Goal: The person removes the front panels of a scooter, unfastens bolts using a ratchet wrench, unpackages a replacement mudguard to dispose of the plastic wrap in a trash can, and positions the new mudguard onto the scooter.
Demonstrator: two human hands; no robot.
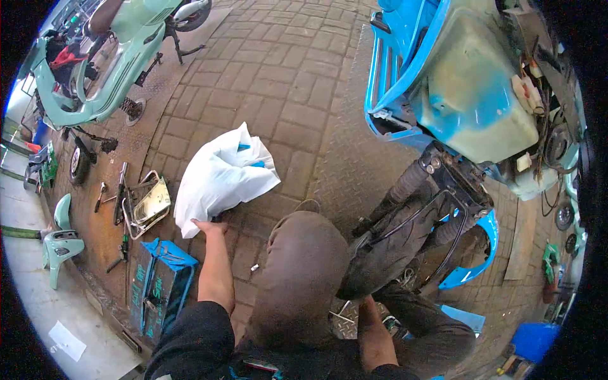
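Note:
A white plastic bag [221,174] lies on the brick floor, with small blue pieces showing at its opening. My left hand [209,227] is at the bag's lower edge, its fingers closed on the plastic. My right arm reaches down beside my knee, and the hand at its end is hidden behind the leg and the scooter's dark parts. Close in front on the right stands a partly stripped blue scooter [405,69], its pale tank-like part [475,88] and black fork area [443,183] exposed.
A blue toolbox [163,285] stands left of my left arm. Beyond it are a metal frame [149,204] and tools [120,196] on a metal plate. A mint green scooter [107,82] stands at the upper left. A blue container [535,341] is at the lower right.

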